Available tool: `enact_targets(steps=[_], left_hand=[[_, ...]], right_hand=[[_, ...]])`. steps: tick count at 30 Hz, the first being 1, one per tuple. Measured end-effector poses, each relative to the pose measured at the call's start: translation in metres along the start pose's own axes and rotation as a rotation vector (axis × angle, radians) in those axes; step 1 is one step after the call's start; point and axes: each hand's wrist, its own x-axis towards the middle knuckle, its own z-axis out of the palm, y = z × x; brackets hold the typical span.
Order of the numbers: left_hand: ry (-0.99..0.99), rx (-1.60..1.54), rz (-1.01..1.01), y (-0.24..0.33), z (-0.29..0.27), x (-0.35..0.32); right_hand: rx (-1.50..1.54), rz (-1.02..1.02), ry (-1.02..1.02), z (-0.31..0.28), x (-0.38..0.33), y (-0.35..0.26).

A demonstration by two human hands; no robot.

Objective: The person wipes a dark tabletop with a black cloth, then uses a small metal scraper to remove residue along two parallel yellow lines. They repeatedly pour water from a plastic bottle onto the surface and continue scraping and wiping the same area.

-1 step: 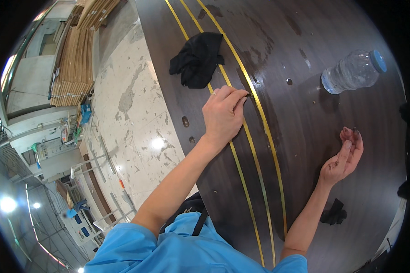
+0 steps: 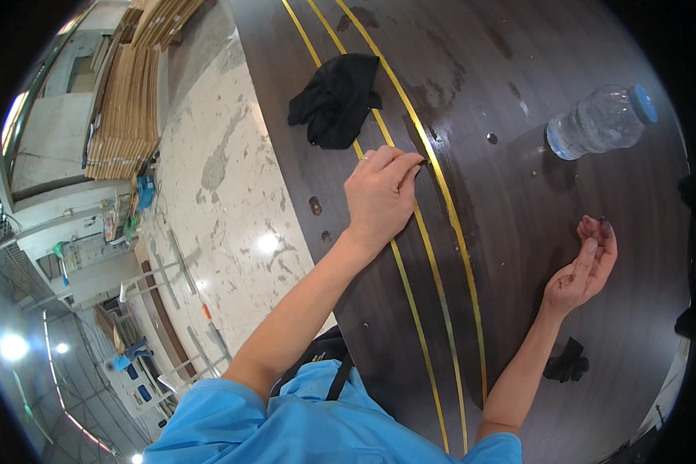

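Hands at work on a dark wooden panel inlaid with brass strips.

Left hand lies flat, fingertips pinched together against the inner strip just below a black cloth; right hand hovers half-curled, empty, below a clear bottle near the panel's right edge.

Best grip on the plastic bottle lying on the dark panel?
Probably the plastic bottle is best taken around its mid-body, from above. It lies on its side on the dark panel, blue cap pointing up-right, so the round body is exposed on top, with bare panel around it. The right hand is nearest.
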Motion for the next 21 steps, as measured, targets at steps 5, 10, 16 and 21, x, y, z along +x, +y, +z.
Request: enact_targets(steps=[5,10,16,21], left_hand=[[-0.003,0.038,0.058,0.0028,-0.0009,-0.0024],[0.012,0.045,0.075,0.0056,0.0005,-0.0068],[0.020,0.043,0.094,0.0057,0.0009,-0.0074],[-0.003,0.033,0.074,0.0078,-0.0006,-0.0095]], right_hand=[[-0.037,-0.015,-0.015,-0.0016,0.0013,0.0014],[-0.010,-0.018,-0.026,-0.0019,0.0012,0.0023],[-0.002,-0.006,-0.024,-0.0016,0.0013,0.0027],[-0.013,-0.014,-0.027,-0.0013,0.0014,0.0017]])
